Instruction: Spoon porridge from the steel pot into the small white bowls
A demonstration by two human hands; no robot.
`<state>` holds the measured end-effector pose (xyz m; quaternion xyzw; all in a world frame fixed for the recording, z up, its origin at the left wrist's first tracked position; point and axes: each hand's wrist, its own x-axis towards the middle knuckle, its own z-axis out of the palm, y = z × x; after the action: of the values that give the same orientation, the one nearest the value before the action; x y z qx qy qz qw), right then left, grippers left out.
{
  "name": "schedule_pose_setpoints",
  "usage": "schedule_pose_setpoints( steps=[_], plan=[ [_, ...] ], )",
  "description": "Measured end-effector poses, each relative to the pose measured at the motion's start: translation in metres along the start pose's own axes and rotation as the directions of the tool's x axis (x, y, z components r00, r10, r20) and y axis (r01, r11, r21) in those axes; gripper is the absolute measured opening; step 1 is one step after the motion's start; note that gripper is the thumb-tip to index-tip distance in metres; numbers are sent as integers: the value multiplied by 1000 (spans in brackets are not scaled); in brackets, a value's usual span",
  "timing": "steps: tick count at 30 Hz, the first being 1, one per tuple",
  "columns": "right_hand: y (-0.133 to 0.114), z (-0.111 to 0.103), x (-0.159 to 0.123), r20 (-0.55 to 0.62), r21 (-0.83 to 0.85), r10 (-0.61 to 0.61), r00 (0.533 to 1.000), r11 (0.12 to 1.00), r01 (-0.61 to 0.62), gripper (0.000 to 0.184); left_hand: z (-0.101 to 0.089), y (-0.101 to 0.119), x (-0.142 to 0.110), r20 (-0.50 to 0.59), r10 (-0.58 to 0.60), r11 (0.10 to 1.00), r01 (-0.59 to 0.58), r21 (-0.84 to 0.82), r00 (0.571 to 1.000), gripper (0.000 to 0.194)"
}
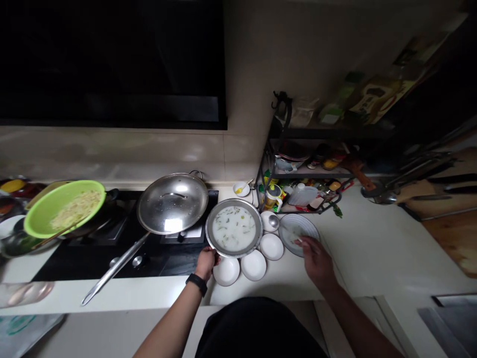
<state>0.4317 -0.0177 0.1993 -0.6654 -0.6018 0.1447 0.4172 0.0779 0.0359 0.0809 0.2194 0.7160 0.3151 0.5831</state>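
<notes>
A wide metal basin (234, 202) holds a milky white liquid (235, 231) with dark green bits floating in it. My left hand (206, 263) is closed on the basin's lower left rim. In my right hand (316, 261) is the handle of a metal ladle (274, 222), whose round head hangs right of the basin over a small white bowl, partly hiding it. More small white bowls stand around the basin's near side: one left (227, 271), one in the middle (254, 265), one right (272, 247). A patterned plate (312, 226) lies beneath my right hand and the ladle handle.
On the black stove (160, 262) sits a lidded pan (173, 209), its long handle (115, 268) jutting past the counter edge. A green basin (35, 219) of pale shreds stands far left. Behind are a small spoon dish (242, 189) and a black rack (298, 175) of bottles.
</notes>
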Motion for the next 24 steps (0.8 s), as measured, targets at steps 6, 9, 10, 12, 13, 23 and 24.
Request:
schedule_pose_setpoints(
  steps=[6, 9, 10, 12, 13, 23, 24],
  plan=[
    [36, -26, 0, -151, 144, 380, 913, 922, -360, 46, 0, -1, 1, 10, -27, 994, 28, -102, 1000, 13],
    [51, -26, -4, -149, 174, 413, 899, 905, -387, 48, 0, -2, 1, 7, -10, 993, 11, -116, 1000, 10],
    [55, -25, -6, -144, 181, 424, 894, 899, -398, 49, 0, -3, 0, 8, -7, 992, 8, -125, 1000, 9],
    [64, -22, -11, -135, 200, 463, 876, 879, -433, 51, 0, -4, 1, 11, -8, 990, 10, -140, 1000, 10],
    [68, -21, -13, -130, 221, 489, 862, 862, -456, 52, 1, -4, 1, 12, -13, 989, 15, -145, 1000, 10],
    [93, -30, -15, -98, 675, 692, 715, 575, -463, 48, 11, -3, -5, -106, 10, 988, -27, -155, 994, 12],
    [97, -33, -14, -82, 708, 709, 701, 536, -460, 48, 13, -4, -8, -122, 17, 986, -37, -161, 992, 16]
  ],
)
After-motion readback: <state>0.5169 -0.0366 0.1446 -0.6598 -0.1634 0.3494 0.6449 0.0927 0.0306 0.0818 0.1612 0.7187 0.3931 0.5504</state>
